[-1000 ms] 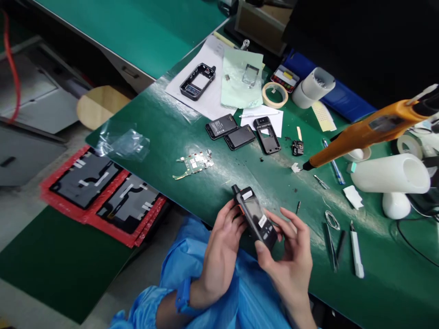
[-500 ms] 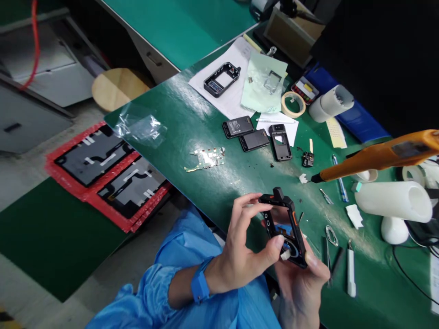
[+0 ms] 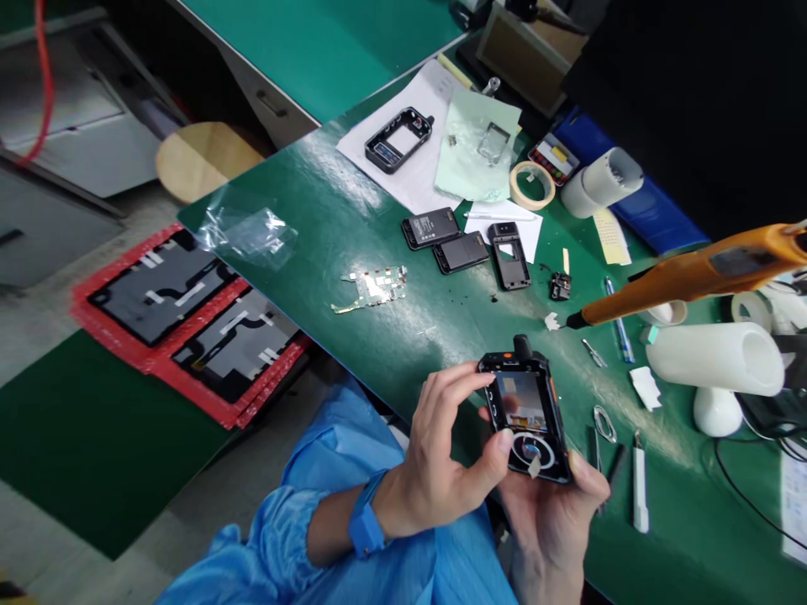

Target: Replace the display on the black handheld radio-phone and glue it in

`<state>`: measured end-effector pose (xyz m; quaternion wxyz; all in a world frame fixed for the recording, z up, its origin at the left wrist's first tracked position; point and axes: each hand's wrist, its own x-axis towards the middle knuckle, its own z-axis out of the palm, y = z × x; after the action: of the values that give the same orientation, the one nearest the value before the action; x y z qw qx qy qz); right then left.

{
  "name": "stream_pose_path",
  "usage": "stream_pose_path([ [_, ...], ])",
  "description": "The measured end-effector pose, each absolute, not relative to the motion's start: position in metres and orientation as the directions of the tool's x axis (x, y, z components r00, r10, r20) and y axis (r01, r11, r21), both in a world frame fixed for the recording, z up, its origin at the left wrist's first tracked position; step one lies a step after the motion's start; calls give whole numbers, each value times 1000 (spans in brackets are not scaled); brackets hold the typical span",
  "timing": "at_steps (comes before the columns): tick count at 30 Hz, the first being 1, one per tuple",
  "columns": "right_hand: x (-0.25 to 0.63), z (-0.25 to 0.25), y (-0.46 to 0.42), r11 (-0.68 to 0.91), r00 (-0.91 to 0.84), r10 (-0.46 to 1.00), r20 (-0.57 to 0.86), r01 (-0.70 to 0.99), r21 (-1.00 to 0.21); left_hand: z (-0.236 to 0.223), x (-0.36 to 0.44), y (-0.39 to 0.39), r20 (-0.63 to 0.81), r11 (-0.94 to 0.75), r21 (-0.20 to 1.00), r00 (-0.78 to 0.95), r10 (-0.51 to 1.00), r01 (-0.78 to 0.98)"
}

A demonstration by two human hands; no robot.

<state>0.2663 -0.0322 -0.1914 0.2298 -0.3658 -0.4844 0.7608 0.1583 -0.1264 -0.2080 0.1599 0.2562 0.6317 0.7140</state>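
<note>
Between both hands is a black handheld radio housing [image 3: 555, 412] with a stub antenna, orange side buttons, a see-through or shiny window and a round ring below it. A small pale tab sticks up near the ring. My left hand [image 3: 435, 454], wearing a blue wristband, grips its left side, thumb by the ring and fingers along the upper edge. From below and the right, my right hand [image 3: 548, 512] supports the lower end, thumb on the right edge. On the table ahead lie a bare circuit board [image 3: 380, 287], two black batteries [image 3: 462, 252] and a black back cover [image 3: 509, 259].
An orange tool [image 3: 681, 281] juts in from the right, tip over the table. Tweezers [image 3: 598, 462], a white cutter [image 3: 640, 487] and a white bottle [image 3: 706, 357] lie right. Another radio housing [image 3: 384, 158] rests on paper. Red-wrapped panels [image 3: 148, 357] are at left.
The housing has turned in my hands so its window and ring face me more squarely. Both hands keep their hold. The whole view has shifted slightly.
</note>
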Motion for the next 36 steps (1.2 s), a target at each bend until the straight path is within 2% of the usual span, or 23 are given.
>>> stream_pose_path([
  [7,286,-204,-31,-390,-593,733,-333,34,-920,-206,155,-127,128,-113,991,-794,594,75],
  [10,293,-214,-33,-369,-598,752,-278,-31,-929,-206,152,-127,129,-130,989,-798,589,64],
  [17,275,-209,-39,-183,-557,814,-163,20,-983,-212,147,-116,36,-215,972,-841,540,-97],
  [23,255,-188,-39,-241,-574,791,-212,26,-970,-221,148,-105,-35,-232,956,-856,515,-178],
  [32,259,-199,-36,-180,-591,778,-211,113,-977,-228,140,-99,-80,-247,942,-865,496,-229],
  [36,258,-201,-37,-206,-605,769,-208,73,-976,-228,138,-98,-100,-251,934,-860,500,-255],
])
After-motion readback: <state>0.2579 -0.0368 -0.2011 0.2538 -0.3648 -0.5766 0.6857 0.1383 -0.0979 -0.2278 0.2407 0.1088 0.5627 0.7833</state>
